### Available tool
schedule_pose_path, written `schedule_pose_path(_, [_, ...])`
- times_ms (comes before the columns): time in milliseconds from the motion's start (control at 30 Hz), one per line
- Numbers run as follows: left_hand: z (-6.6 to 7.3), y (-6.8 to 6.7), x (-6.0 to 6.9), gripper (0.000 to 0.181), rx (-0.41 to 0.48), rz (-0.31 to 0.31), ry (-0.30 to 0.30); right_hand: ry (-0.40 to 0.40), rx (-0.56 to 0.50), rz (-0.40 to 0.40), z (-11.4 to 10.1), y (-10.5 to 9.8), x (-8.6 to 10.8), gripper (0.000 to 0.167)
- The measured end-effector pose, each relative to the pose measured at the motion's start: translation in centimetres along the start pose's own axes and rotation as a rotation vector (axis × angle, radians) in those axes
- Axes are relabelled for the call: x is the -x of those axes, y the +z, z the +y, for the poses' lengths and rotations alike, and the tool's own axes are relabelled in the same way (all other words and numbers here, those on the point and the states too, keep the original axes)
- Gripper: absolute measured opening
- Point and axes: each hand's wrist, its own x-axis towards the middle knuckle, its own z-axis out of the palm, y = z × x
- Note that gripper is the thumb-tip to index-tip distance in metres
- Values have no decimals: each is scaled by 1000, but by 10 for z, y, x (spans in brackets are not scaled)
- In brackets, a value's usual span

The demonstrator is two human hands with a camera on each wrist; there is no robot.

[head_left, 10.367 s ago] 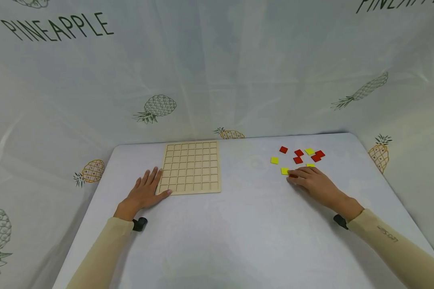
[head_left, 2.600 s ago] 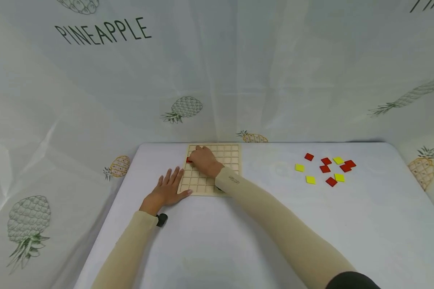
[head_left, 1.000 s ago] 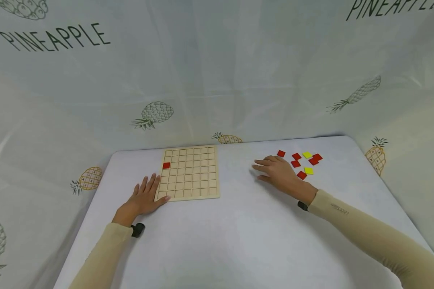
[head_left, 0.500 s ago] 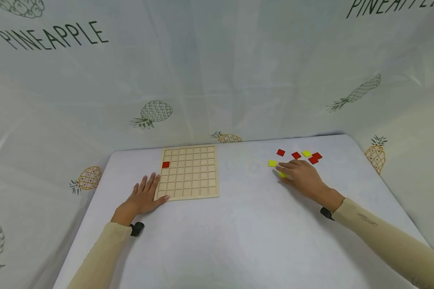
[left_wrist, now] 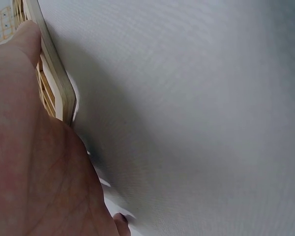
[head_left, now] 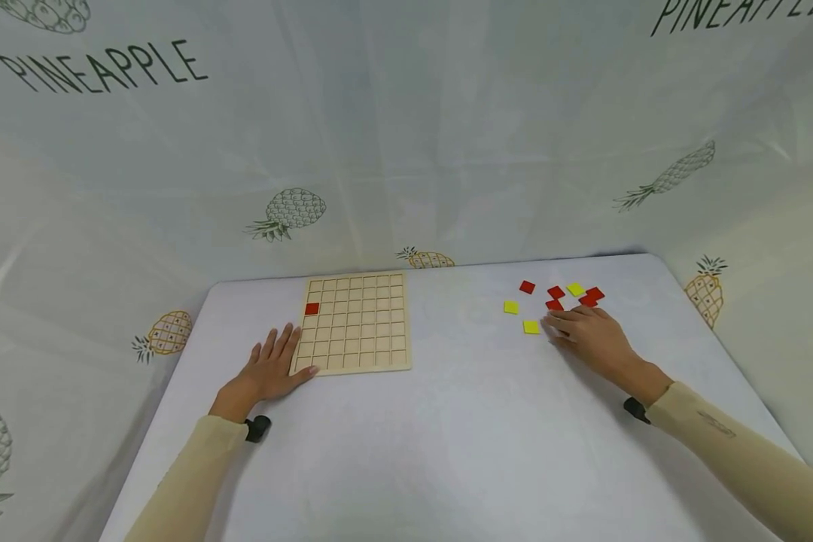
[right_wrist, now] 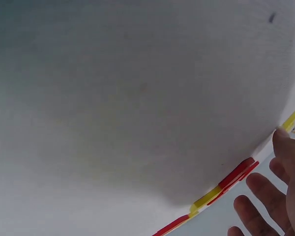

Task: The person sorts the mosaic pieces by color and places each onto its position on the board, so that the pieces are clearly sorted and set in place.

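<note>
My left hand (head_left: pixel 266 378) lies flat with spread fingers at the left edge of a wooden grid board (head_left: pixel 362 331), its thumb on the near corner. One red square tile (head_left: pixel 312 309) sits in the board's leftmost column, third row from the back. Over on the right, my right hand (head_left: pixel 596 342) reaches palm down over a scatter of tiles, hiding some. Its fingertips are beside a red tile (head_left: pixel 554 305) and right of a yellow tile (head_left: pixel 531 327). The right wrist view shows its fingers apart with nothing visible between them; a red tile (right_wrist: pixel 237 171) lies beyond.
Around the right hand lie another yellow tile (head_left: pixel 511 307), a red tile (head_left: pixel 527 287) and a yellow tile (head_left: pixel 575 289) at the back. All stand on a white-covered table (head_left: pixel 406 444). A pineapple-print curtain (head_left: pixel 406 150) hangs behind the table's far edge.
Earlier, the right hand was at the board, where the red tile now sits. Since then it has moved right to the loose tiles, uncovering two yellow ones. The left hand stays at the board.
</note>
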Motion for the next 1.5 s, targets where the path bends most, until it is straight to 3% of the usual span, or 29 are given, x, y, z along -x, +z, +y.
schedule_pose_path(400, [2, -1, 2, 99, -7, 15, -3, 61, 22, -3, 9, -1, 9, 43])
schedule_pose_path(700, [-16, 14, -9, 111, -13, 39, 5, 47, 0, -4, 9, -1, 11, 39])
schedule_pose_path(1067, [0, -1, -1, 106, -19, 10, -7, 29, -44, 12, 7, -1, 10, 34])
schedule_pose_path(1500, [-10, 2, -6, 109, -1, 26, 38, -10, -23, -6, 5, -2, 8, 34])
